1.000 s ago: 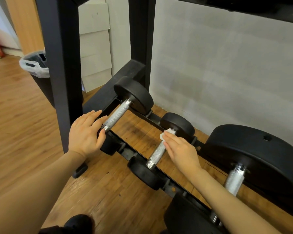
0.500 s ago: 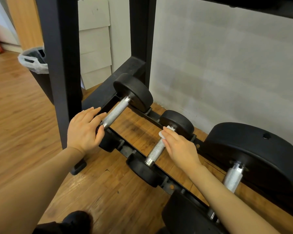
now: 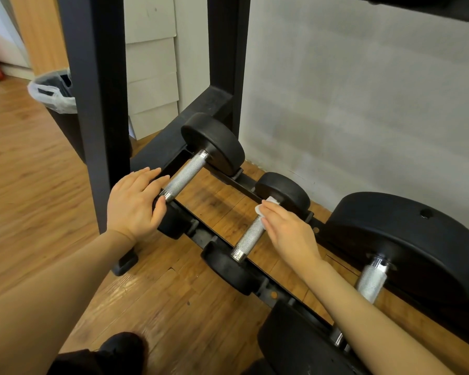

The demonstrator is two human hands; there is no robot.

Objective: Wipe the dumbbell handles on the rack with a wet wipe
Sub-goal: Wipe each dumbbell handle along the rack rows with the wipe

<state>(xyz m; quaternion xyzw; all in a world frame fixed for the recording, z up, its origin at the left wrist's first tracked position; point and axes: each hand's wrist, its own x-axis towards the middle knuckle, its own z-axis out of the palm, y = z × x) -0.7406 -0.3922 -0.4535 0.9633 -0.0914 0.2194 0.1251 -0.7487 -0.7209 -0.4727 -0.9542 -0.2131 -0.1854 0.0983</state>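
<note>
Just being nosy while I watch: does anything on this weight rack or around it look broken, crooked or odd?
Nothing is broken or spilled. The three dumbbells sit squarely on the rack. The only blemish is a dark stain on the wooden floor between the left dumbbell and the middle handle, where the right hand presses the wet wipe.
</note>
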